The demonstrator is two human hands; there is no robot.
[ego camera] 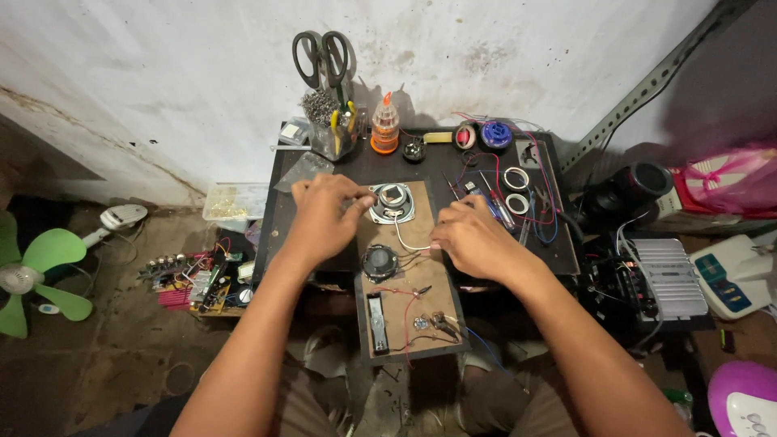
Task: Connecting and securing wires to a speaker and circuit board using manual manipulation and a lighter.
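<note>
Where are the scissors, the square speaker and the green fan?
scissors (321, 57), head view, on the black handles.
square speaker (392, 202), head view, on its metal frame beside the left hand (324, 218).
green fan (36, 271), head view, on a blade.

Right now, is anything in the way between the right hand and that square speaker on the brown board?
Nothing blocks it. The right hand pinches the white wire, which runs over bare brown board up to the square speaker. The left hand touches the speaker's other side.

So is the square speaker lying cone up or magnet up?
Magnet up: the square speaker lies flat on the brown board, its metal back facing the camera.
</note>
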